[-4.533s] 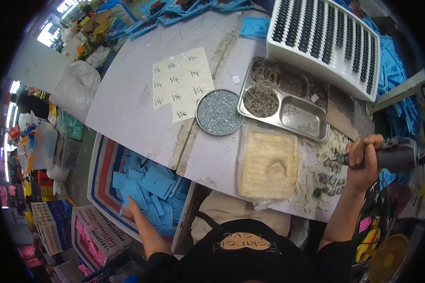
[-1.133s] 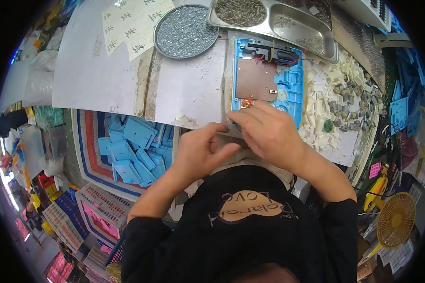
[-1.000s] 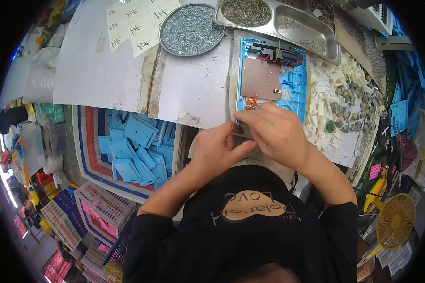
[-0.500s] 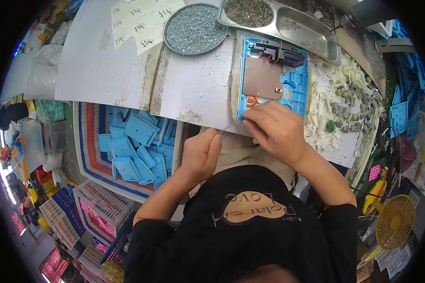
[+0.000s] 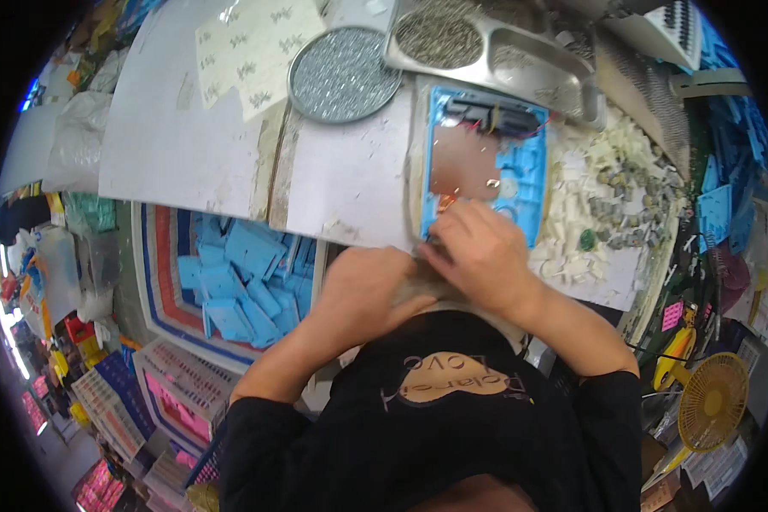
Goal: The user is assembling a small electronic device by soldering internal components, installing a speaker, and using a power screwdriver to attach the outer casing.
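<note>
A blue plastic housing (image 5: 531, 200) lies at the table's front edge, holding a brown board (image 5: 465, 166), a black part with thin wires (image 5: 495, 118) and a copper-coloured coil (image 5: 446, 201). My right hand (image 5: 485, 260) is bent over the housing's near left corner, thumb and fingers pinched together. Close beside it, my left hand (image 5: 363, 286) is curled in front of the table edge, its thumb stretched toward my right hand. Both are slightly blurred. Whatever lies between their fingertips is too small or hidden to make out.
Beyond the housing are a round tray of small metal pieces (image 5: 346, 75) and a steel compartment tray (image 5: 533, 64). White plastic pieces (image 5: 576, 230) are heaped to the right. A striped-lined box (image 5: 158, 256) at left holds blue plastic parts (image 5: 243, 282). A yellow fan (image 5: 713, 401) stands lower right.
My left hand has moved right, up close to my right hand. The thin reddish strand seen between the hands earlier no longer shows. The whole view has shifted slightly.
</note>
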Tool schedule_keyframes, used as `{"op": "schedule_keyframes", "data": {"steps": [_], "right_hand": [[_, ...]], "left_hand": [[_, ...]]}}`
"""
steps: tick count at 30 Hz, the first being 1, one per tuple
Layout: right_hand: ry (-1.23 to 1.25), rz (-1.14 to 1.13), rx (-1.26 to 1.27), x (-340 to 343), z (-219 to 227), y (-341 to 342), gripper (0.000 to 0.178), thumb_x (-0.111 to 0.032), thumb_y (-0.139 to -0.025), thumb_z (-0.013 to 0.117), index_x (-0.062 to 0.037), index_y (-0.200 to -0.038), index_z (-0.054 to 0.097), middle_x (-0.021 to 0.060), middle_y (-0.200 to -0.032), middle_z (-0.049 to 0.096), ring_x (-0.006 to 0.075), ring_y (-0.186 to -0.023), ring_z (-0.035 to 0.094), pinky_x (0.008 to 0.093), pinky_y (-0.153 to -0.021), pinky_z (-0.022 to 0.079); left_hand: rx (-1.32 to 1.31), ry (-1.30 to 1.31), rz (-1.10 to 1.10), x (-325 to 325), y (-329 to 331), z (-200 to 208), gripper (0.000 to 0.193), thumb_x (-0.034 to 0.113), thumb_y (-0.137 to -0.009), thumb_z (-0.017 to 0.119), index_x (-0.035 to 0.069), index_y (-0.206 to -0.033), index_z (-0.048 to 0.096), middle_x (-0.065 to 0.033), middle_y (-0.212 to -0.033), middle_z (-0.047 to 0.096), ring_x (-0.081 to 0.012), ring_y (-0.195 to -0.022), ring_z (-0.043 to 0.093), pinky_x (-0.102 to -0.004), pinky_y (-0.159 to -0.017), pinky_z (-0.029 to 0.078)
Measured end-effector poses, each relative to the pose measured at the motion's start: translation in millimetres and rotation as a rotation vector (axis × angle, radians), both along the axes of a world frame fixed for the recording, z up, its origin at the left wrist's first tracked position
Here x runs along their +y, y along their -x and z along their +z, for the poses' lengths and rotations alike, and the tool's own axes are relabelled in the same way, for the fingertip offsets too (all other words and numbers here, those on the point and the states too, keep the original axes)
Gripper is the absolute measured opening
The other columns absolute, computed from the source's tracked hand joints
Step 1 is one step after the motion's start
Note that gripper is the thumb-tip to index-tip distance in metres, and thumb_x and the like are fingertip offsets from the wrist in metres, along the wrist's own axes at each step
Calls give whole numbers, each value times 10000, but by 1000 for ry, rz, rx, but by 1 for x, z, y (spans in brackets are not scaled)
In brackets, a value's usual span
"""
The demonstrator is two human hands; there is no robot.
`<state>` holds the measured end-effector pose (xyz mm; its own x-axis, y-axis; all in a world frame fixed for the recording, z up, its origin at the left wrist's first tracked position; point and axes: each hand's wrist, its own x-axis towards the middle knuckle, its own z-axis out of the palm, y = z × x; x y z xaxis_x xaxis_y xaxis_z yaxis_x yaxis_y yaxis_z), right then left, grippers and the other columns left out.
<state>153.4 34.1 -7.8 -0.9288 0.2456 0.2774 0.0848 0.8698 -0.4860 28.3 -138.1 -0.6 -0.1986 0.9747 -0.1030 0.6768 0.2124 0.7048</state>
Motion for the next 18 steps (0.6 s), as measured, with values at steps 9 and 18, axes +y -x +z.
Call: {"op": "schedule_keyframes", "data": {"steps": [9,18], "right_hand": [[286,109,28,86,52,-24,195,-160,-799,790,-59,-948,715,112,-890,697,282,-822,703,372,-709,569],[-317,-562,302,344,125,42,155,-155,-927,679,-58,-1019,759,128,-1018,741,263,-900,666,331,-794,545]], "left_hand": [[-35,-447,-56,31,41,-37,223,101,-809,830,63,-1011,743,-112,-891,624,-289,-803,649,-385,-666,536],[-191,-299,-285,59,64,-20,185,85,-795,832,101,-968,770,-78,-864,591,-253,-763,630,-360,-642,517]]}}
